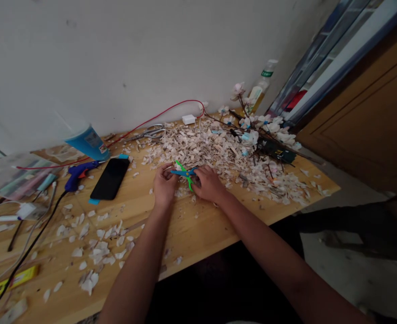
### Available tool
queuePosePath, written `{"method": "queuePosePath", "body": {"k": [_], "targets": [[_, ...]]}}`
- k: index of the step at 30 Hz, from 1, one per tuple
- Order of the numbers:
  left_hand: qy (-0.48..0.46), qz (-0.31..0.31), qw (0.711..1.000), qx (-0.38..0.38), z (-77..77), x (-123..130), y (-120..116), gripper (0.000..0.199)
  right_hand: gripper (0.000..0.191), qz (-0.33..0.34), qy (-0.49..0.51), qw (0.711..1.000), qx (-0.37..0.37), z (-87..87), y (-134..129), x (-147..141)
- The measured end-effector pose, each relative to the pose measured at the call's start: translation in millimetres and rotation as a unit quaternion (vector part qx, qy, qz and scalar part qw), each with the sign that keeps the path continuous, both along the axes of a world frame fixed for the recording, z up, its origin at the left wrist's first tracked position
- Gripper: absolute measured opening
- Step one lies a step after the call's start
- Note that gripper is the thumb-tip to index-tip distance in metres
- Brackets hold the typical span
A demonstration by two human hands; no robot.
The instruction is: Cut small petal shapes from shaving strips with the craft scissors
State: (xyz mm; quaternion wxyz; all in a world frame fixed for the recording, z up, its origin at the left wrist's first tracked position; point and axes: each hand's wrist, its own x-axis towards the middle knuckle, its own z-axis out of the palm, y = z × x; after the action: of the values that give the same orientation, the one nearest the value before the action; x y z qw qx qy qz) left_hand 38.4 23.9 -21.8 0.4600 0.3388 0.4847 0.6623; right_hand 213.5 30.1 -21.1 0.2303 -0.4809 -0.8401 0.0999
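Note:
My right hand (pixel 209 183) is closed round the handles of a small pair of blue and green scissors (pixel 187 173). Their blades stand apart and point left, toward my left hand (pixel 165 184). The fingers of that hand are pinched together close to the blade tips; whatever is between them is too small to make out. Just beyond both hands spreads a heap of pale, petal-like flakes (pixel 198 146). More loose pale petals (pixel 100 252) lie scattered on the wooden table (pixel 191 229), left of my left forearm.
To the left are a black phone (pixel 110 179), a blue glue gun (pixel 78 174), a blue cup (pixel 89 143) and cables. Blossom branches (pixel 252 130) and a bottle (pixel 260 85) stand at the back right. Metal scissors (pixel 153 132) lie by the wall. A yellow box (pixel 23 276) sits front left.

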Motion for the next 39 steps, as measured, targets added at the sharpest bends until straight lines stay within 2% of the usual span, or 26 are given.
{"method": "queuePosePath", "body": {"k": [5,11,23,30,39], "targets": [[-0.070,-0.007,0.997,-0.034,-4.4,6,-2,0.048,0.021,-0.004,0.000,1.000,-0.002,-1.9,0,-1],[-0.136,-0.007,0.991,-0.013,-6.5,12,-1,0.050,0.021,-0.004,-0.008,1.000,0.001,-0.3,-1,-2],[-0.123,0.017,0.992,0.003,-16.4,11,2,0.049,0.011,-0.013,0.006,1.000,0.008,-0.3,-3,-6],[-0.123,0.007,0.992,-0.008,-11.5,12,1,0.036,0.008,-0.020,0.009,1.000,-0.004,0.6,-5,-7],[-0.141,-0.003,0.990,-0.001,-9.1,11,-1,0.034,0.009,-0.020,0.009,1.000,-0.002,1.9,-4,-8]]}}
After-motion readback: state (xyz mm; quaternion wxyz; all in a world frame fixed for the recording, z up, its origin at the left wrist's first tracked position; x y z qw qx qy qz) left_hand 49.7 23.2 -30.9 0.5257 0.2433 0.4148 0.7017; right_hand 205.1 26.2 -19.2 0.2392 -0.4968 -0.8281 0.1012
